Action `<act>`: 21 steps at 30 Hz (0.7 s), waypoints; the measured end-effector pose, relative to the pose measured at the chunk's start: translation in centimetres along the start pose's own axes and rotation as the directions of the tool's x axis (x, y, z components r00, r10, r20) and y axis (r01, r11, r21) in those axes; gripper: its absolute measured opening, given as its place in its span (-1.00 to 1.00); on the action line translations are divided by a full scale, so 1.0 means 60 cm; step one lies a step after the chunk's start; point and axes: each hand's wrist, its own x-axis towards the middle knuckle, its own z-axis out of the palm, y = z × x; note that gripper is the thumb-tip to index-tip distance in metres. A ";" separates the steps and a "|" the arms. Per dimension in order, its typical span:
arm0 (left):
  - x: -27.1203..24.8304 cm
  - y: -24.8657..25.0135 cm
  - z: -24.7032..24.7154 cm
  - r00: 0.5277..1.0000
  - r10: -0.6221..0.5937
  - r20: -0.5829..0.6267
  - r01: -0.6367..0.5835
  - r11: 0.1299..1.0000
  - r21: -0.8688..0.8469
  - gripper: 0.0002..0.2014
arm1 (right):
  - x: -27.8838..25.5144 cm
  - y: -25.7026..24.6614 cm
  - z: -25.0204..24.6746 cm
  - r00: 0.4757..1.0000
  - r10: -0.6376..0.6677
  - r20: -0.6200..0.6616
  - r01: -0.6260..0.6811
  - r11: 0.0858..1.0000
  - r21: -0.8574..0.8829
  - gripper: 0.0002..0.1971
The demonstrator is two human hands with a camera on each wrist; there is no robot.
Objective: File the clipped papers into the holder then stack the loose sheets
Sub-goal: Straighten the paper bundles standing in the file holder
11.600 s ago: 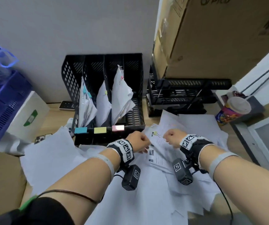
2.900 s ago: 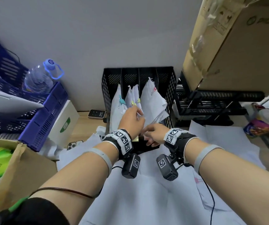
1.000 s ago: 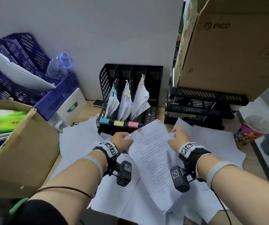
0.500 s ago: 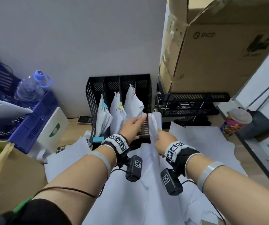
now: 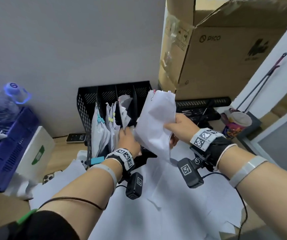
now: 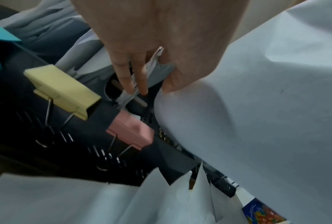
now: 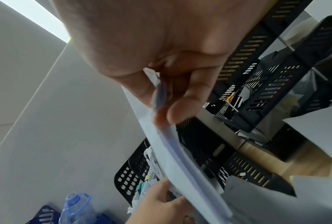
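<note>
The black mesh file holder stands against the wall with clipped white papers in its slots. Teal, yellow and pink binder clips mark its front rail. My right hand pinches a clipped paper bundle and holds it upright just right of the holder, a pink clip at its top corner. In the right wrist view, thumb and fingers clamp the bundle's edge. My left hand reaches into the pink-marked slot and pinches the filed papers there.
Loose white sheets cover the desk in front of me. A large cardboard box sits on black stacked trays right of the holder, with a paper cup beyond. A blue crate, water bottle, white box and phone lie left.
The bundle lay flat on the desk in both hands a second ago. My right hand has since raised it upright beside the holder, and my left hand has gone into the pink-marked slot.
</note>
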 end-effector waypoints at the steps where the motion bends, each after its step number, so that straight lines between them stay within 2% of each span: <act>1: 0.004 -0.003 -0.002 1.000 -0.001 -0.005 0.001 1.000 -0.009 -0.32 | 0.000 -0.007 0.002 1.000 -0.013 0.016 0.013 1.000 0.005 -0.79; 5: 0.014 -0.024 -0.025 0.999 0.042 0.005 -0.041 0.998 -0.052 -0.42 | 0.031 -0.037 0.032 0.999 -0.045 0.010 0.046 0.998 -0.040 -0.81; 10: 0.014 -0.036 -0.036 0.996 0.085 0.023 -0.084 0.994 -0.069 -0.44 | 0.085 -0.058 0.067 0.976 -0.078 -0.202 0.068 0.996 -0.055 -0.77; 12: 0.013 -0.038 -0.039 0.996 0.092 0.021 -0.089 0.990 -0.106 -0.49 | 0.097 -0.063 0.084 0.976 -0.075 -0.203 0.084 0.996 0.035 -0.77; 15: 0.014 -0.045 -0.041 0.992 0.120 0.036 -0.114 0.984 -0.138 -0.45 | 0.111 -0.053 0.114 0.982 -0.027 -0.188 0.027 1.000 0.001 -0.78; 18: 0.026 -0.061 -0.035 0.988 0.140 0.068 -0.127 0.978 -0.164 -0.35 | 0.128 -0.031 0.138 0.984 0.063 -0.168 -0.072 0.996 -0.050 -0.69; 21: 0.050 -0.085 -0.018 0.985 0.142 0.099 -0.122 0.975 -0.185 -0.45 | 0.137 -0.023 0.153 0.976 0.069 -0.206 -0.083 0.995 -0.061 -0.73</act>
